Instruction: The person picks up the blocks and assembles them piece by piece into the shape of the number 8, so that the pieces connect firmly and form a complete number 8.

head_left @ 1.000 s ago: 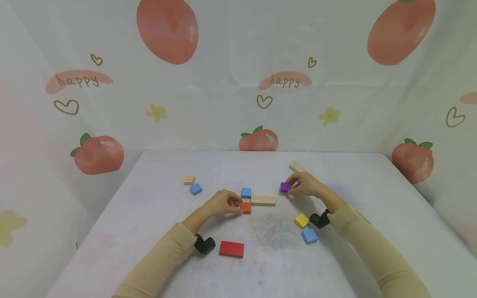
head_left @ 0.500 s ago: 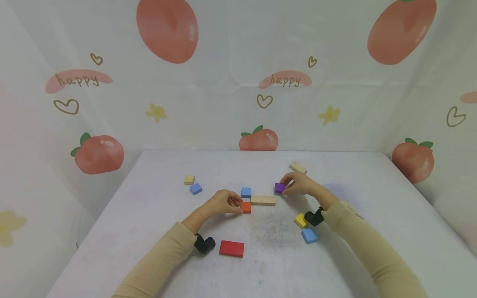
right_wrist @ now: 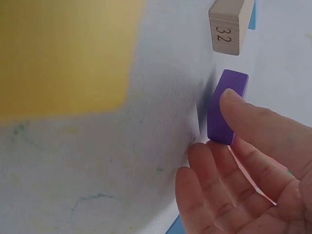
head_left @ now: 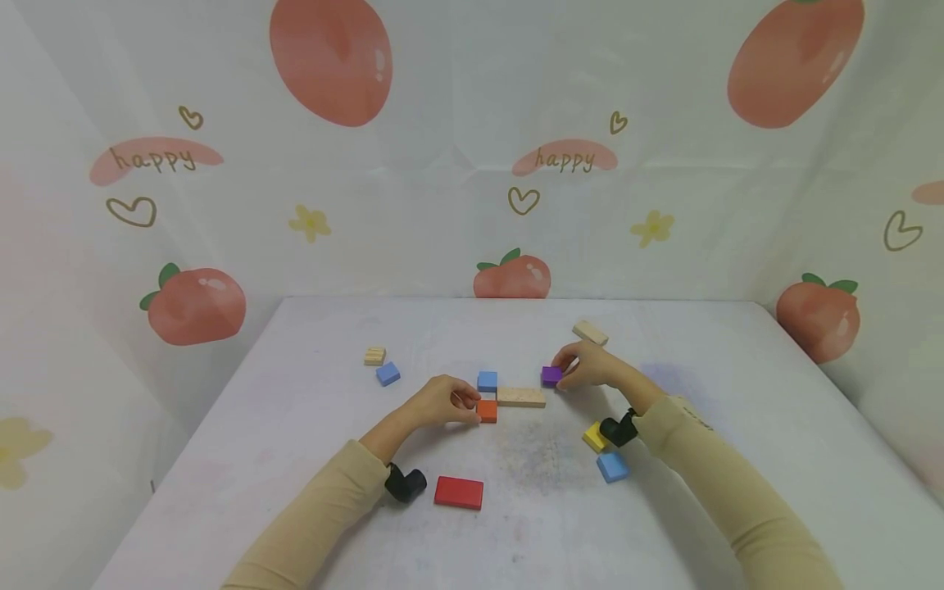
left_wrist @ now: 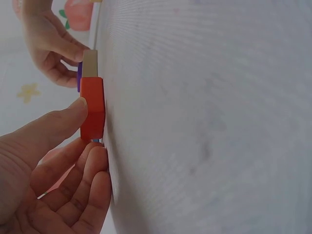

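An orange block point(head_left: 487, 411) lies on the table, pinched by my left hand point(head_left: 442, 402) between thumb and fingers. The left wrist view shows the thumb on the face of this orange block point(left_wrist: 91, 107). Behind it sits a blue block point(head_left: 487, 381), and a plain wooden block point(head_left: 520, 397) stretches to the right. My right hand point(head_left: 587, 365) pinches a purple block point(head_left: 551, 376) just beyond that wooden block's right end. In the right wrist view, a gap separates the purple block point(right_wrist: 227, 107) from the wooden block point(right_wrist: 230, 29), which is marked 32.
A red block point(head_left: 459, 492) lies in front. Near my right wrist are a yellow block point(head_left: 594, 437) and a blue block point(head_left: 612, 467). Another wooden block point(head_left: 590, 332) lies behind my right hand. A ridged wooden piece point(head_left: 374, 356) and a blue block point(head_left: 388, 374) sit back left.
My right hand has moved left with the purple block, then slightly toward me, bringing it closer to the wooden block's right end. The left hand has stayed on the orange block.
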The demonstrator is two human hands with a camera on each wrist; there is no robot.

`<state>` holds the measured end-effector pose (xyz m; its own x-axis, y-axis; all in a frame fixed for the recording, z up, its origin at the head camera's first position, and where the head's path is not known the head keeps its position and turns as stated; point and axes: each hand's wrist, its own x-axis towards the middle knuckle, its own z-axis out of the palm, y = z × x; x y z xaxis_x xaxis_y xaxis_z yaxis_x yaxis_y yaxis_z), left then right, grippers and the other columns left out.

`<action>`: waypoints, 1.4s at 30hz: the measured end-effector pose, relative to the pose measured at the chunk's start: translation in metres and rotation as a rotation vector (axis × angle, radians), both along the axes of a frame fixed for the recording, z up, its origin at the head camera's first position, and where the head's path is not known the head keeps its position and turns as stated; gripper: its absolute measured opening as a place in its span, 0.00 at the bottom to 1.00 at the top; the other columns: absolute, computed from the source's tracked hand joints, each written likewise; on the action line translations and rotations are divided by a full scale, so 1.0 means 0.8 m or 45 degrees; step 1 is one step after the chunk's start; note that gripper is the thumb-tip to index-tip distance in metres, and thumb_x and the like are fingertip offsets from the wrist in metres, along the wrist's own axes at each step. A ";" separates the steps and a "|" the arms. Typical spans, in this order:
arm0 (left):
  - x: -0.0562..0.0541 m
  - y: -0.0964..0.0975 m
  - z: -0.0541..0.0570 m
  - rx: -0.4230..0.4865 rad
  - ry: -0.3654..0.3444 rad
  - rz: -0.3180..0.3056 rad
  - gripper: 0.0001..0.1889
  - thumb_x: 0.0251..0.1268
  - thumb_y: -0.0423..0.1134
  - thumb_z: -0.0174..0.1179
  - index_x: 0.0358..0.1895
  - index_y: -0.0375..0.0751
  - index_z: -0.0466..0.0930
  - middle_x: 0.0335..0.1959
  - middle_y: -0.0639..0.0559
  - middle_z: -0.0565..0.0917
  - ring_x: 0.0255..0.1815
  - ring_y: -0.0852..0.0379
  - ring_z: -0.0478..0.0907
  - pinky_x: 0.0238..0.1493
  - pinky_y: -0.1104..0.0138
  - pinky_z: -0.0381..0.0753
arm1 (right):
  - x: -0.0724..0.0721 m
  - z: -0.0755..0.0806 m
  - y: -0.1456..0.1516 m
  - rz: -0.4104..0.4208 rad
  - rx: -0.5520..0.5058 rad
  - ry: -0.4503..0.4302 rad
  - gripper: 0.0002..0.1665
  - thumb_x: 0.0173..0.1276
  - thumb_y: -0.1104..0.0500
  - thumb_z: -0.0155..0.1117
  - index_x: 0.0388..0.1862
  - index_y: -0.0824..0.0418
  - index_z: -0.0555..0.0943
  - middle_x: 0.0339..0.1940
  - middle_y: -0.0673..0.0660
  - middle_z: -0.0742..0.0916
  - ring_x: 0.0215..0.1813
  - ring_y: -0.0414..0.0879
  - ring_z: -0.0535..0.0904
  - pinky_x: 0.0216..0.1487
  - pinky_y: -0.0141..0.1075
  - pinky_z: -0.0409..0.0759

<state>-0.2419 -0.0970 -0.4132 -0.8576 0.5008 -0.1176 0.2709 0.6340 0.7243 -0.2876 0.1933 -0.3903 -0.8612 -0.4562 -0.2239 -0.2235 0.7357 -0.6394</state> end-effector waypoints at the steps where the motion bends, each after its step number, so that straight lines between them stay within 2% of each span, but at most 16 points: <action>1: 0.000 0.000 0.000 -0.001 0.004 -0.001 0.17 0.50 0.37 0.69 0.44 0.34 0.82 0.34 0.47 0.84 0.32 0.62 0.74 0.34 0.75 0.74 | 0.000 0.000 0.000 0.000 0.007 0.000 0.19 0.56 0.64 0.68 0.46 0.70 0.77 0.44 0.66 0.83 0.47 0.56 0.82 0.47 0.41 0.81; 8: -0.003 -0.003 -0.002 0.036 -0.003 -0.021 0.17 0.50 0.39 0.69 0.43 0.35 0.82 0.33 0.48 0.84 0.32 0.61 0.76 0.36 0.72 0.77 | 0.002 0.000 0.000 0.014 0.024 0.005 0.18 0.54 0.64 0.69 0.43 0.70 0.78 0.43 0.65 0.83 0.47 0.55 0.81 0.48 0.41 0.80; 9: -0.004 -0.005 -0.005 0.055 0.023 -0.048 0.17 0.50 0.42 0.69 0.42 0.36 0.83 0.32 0.50 0.83 0.31 0.62 0.76 0.35 0.72 0.76 | 0.002 0.000 0.000 0.017 0.021 0.005 0.18 0.54 0.64 0.69 0.43 0.70 0.78 0.42 0.65 0.84 0.46 0.54 0.81 0.48 0.41 0.80; 12: -0.004 -0.006 -0.005 0.060 0.032 -0.055 0.17 0.50 0.43 0.69 0.42 0.37 0.83 0.31 0.52 0.83 0.31 0.63 0.76 0.35 0.72 0.77 | 0.002 -0.001 0.001 0.032 0.014 0.004 0.18 0.53 0.65 0.70 0.43 0.70 0.78 0.41 0.64 0.84 0.45 0.54 0.82 0.48 0.41 0.80; 15: -0.003 -0.005 -0.004 0.054 0.013 -0.044 0.17 0.50 0.42 0.69 0.42 0.36 0.83 0.32 0.50 0.83 0.31 0.62 0.75 0.34 0.72 0.76 | 0.002 -0.001 0.001 0.036 0.012 0.000 0.18 0.52 0.65 0.70 0.42 0.70 0.78 0.41 0.64 0.84 0.44 0.52 0.82 0.48 0.41 0.80; 16: -0.001 -0.003 -0.001 0.037 -0.018 -0.014 0.17 0.50 0.39 0.69 0.43 0.35 0.82 0.33 0.48 0.84 0.32 0.61 0.76 0.36 0.72 0.77 | 0.002 -0.001 0.001 0.039 0.016 0.001 0.18 0.52 0.65 0.70 0.41 0.70 0.78 0.41 0.64 0.84 0.44 0.52 0.82 0.48 0.41 0.80; 20: 0.001 0.000 0.000 0.005 -0.021 0.012 0.16 0.51 0.36 0.68 0.44 0.34 0.82 0.34 0.47 0.84 0.32 0.62 0.75 0.34 0.74 0.75 | 0.002 0.000 -0.001 0.036 0.029 -0.002 0.18 0.52 0.64 0.71 0.41 0.69 0.79 0.40 0.63 0.84 0.44 0.51 0.81 0.48 0.42 0.80; 27: 0.002 0.000 0.001 0.002 0.009 -0.002 0.16 0.50 0.36 0.69 0.43 0.34 0.82 0.33 0.47 0.83 0.31 0.62 0.74 0.33 0.74 0.75 | 0.000 -0.003 -0.002 0.027 0.041 -0.004 0.18 0.51 0.64 0.72 0.40 0.68 0.79 0.39 0.62 0.84 0.43 0.49 0.81 0.48 0.41 0.79; 42: 0.001 0.001 0.002 0.008 -0.017 0.008 0.16 0.51 0.36 0.68 0.44 0.34 0.82 0.34 0.47 0.83 0.32 0.62 0.74 0.32 0.75 0.74 | 0.002 -0.001 -0.001 0.036 0.034 -0.009 0.19 0.50 0.64 0.72 0.40 0.68 0.79 0.39 0.62 0.85 0.42 0.48 0.81 0.46 0.39 0.79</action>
<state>-0.2411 -0.0966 -0.4113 -0.8591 0.4961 -0.1261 0.2571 0.6312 0.7318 -0.2863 0.1925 -0.3914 -0.8464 -0.4741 -0.2425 -0.2399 0.7461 -0.6211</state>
